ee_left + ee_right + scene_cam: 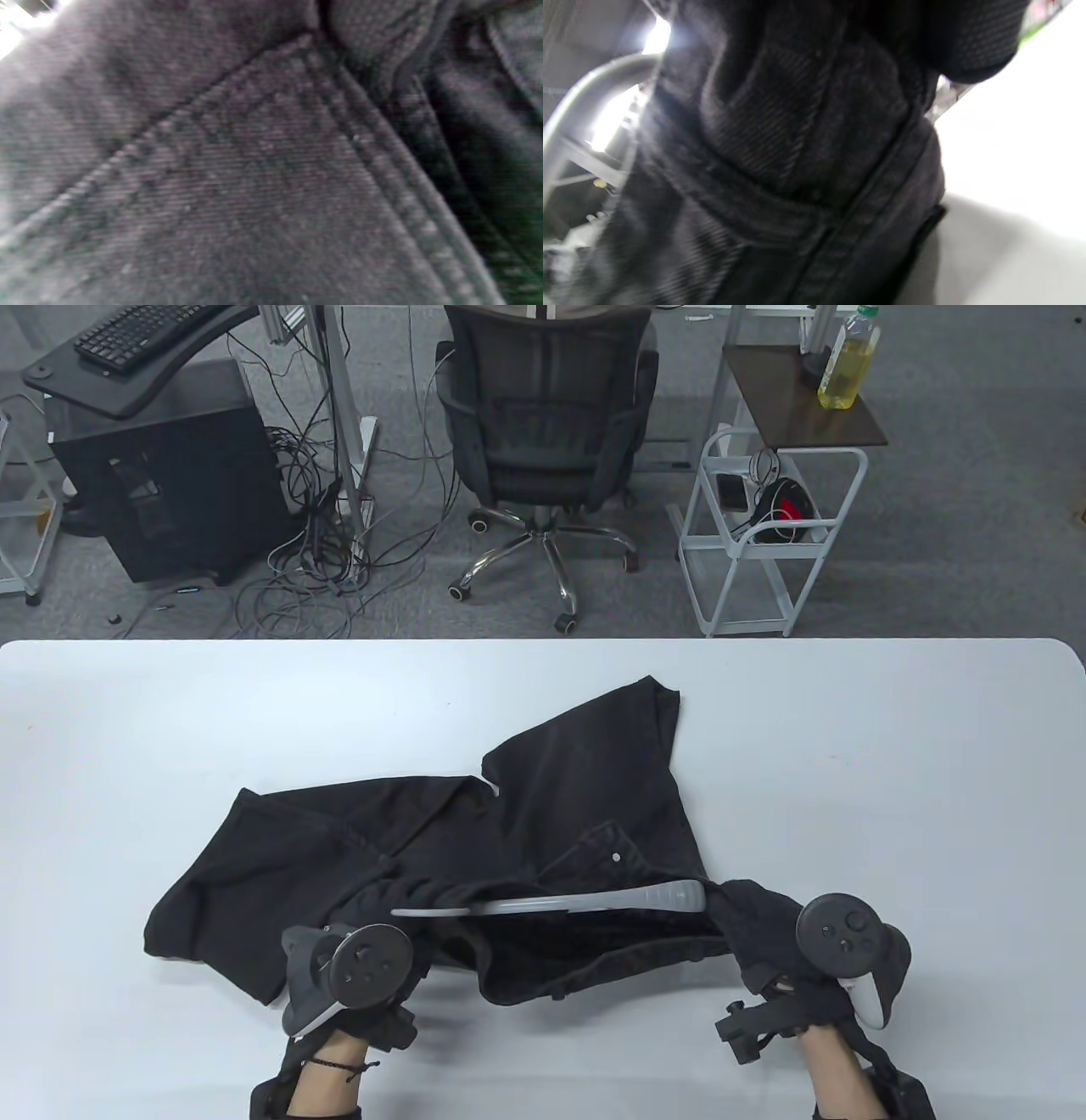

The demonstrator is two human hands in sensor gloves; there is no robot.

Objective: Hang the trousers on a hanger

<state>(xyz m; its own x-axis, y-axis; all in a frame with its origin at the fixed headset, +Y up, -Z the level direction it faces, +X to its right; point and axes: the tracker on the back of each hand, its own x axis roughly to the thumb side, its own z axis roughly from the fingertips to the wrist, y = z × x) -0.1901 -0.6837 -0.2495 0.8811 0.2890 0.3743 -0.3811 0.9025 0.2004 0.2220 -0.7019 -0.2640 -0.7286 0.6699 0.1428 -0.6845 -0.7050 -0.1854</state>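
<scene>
In the table view, a pair of black denim trousers [509,848] is lying crumpled on the white worktop [891,780], toward its near edge and somewhat left of the middle, one leg stretching toward the far edge and the other spreading toward the left edge. A grey plastic hanger [577,899] is lying across the waistband, running roughly parallel to the near edge, its left end slipping under the denim. The gloved left hand [399,899], a round black tracker on its back, is reaching into the cloth by the hanger's left end; its fingers are lost against the black fabric, so how far they are curling cannot be told. The gloved right hand [755,925] is bunching up the right end of the waistband, just beside the hanger's right end, fingers closing around the gathered denim. In the left wrist view, blurred dark denim with double-stitched seams [271,169] is filling the frame, and the hand itself is not showing. In the right wrist view, the folded waistband [806,169] is hanging close to the lens, with the curved grey hanger [594,84] showing at the left and the white worktop [1018,148] at the right.
</scene>
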